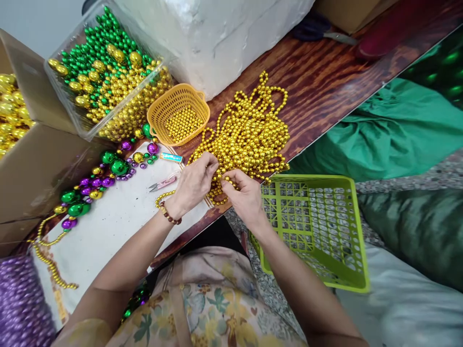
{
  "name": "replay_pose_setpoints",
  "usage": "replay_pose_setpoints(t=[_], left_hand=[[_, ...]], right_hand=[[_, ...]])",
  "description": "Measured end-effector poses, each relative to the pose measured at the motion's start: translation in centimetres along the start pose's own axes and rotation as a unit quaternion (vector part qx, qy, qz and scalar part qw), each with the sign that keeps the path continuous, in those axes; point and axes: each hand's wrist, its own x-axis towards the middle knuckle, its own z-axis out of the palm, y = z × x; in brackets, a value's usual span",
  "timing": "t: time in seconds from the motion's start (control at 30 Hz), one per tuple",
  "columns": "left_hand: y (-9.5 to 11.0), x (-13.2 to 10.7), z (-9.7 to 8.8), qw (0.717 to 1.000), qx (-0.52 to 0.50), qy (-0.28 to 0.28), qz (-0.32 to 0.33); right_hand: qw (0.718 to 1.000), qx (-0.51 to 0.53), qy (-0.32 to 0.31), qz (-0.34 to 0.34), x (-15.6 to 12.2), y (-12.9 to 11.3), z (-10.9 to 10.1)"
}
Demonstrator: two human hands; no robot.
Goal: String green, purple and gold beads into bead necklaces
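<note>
At gold beads (249, 132), both hands (198, 176) (248, 197)

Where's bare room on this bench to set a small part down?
Two patches. White sheet, dark specks aside, between the coloured bead garland and the left forearm. Wooden tabletop, between the gold beads, the scissors and the table's near edge. Crowded: around the left hand and right hand, with gold beads, orange basket and pink snips close by.

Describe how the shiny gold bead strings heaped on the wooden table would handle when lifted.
The shiny gold bead strings would probably hang floppy, since they curve in loose loops. They may tangle, as many cross one another. Their glossy, rounded surfaces could feel slippery.
</note>
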Motion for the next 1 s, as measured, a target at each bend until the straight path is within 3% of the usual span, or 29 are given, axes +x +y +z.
replay_pose_setpoints(t=[0.1,0.23,0.37,0.47,0.57,0.67,0.8,1.0], left_hand=[[-0.4,0.0,-0.1,0.998,-0.053,0.006,-0.021],[-0.6,0.0,0.0,0.991,-0.12,0.008,-0.055],[0.0,-0.4,0.3,0.99,-0.125,-0.007,-0.068],[0.4,-0.4,0.3,0.998,-0.059,0.018,-0.021],[0.4,-0.1,0.3,0.999,-0.03,0.035,0.01],[0.2,0.2,0.2,0.998,-0.054,0.028,-0.01],[-0.2,0.2,0.0,0.993,-0.101,-0.014,-0.056],[-0.7,0.1,0.2,0.989,-0.123,-0.013,-0.086]], right_hand=[[0.999,-0.045,0.001,-0.022,0.0,0.3,0.0],[1.0,0.009,-0.006,-0.018,0.2,1.0,0.4],[0.999,0.026,0.012,-0.015,0.1,0.9,0.9],[0.987,-0.111,0.063,-0.092,0.1,0.8,0.7],[0.93,-0.301,0.124,-0.174,0.3,1.1,0.2],[0.902,-0.356,0.125,-0.209,0.6,1.8,-0.3],[0.929,-0.312,0.088,-0.177,0.3,2.1,-0.4],[0.973,-0.167,0.05,-0.154,-1.1,1.3,-0.3]])
